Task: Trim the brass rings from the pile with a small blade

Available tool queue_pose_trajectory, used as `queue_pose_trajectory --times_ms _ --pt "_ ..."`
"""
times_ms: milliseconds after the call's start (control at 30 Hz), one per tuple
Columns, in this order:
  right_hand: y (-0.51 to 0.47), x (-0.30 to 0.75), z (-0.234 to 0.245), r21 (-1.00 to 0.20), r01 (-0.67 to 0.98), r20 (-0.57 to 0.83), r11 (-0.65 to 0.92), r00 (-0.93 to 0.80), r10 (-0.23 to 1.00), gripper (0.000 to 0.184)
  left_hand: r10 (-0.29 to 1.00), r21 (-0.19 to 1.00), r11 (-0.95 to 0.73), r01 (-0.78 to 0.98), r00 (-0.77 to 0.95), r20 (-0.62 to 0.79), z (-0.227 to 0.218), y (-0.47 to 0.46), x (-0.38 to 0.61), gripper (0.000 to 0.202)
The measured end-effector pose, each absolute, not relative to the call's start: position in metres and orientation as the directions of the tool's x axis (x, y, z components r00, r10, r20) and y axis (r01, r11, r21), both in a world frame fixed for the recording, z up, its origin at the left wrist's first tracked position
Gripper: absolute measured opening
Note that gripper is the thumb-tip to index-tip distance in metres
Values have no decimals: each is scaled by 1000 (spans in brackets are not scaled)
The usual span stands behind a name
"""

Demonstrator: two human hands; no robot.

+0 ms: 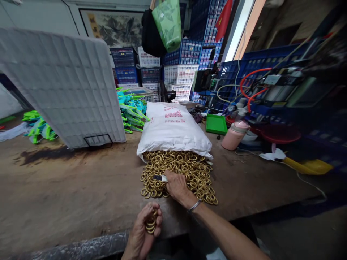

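Observation:
A heap of gold-coloured rings [199,175] spills from the open end of a white sack [173,128] with red print. Near the table's front edge, my left hand [141,225] is curled around several gold rings [150,225]. My right hand [177,185], with a silver bracelet [194,206] at its wrist, is over the heap. Its fingers pinch a small flat piece [159,177], dark at one end and white by the fingertips; its exact kind is unclear. Rings lie under and around that hand.
Left stands a white padded panel [67,86] in a black wire stand [97,140]. Behind are green and blue plastic pieces [132,108]. To the right are a green tray [216,124], a pink bottle [235,135] and a machine with orange tubes [279,85]. Stacked crates [181,74] line the back.

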State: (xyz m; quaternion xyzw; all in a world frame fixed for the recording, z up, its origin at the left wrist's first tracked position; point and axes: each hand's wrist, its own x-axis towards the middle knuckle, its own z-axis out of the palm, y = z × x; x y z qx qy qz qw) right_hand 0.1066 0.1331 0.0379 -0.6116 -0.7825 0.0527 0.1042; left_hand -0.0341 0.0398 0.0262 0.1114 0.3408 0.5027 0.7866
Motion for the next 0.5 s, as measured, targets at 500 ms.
queue_pose_trajectory --times_ms 500 --pt "132 124 17 -320 879 235 354 -289 928 27 887 737 429 -522 91 -452 -11 72 -27 48"
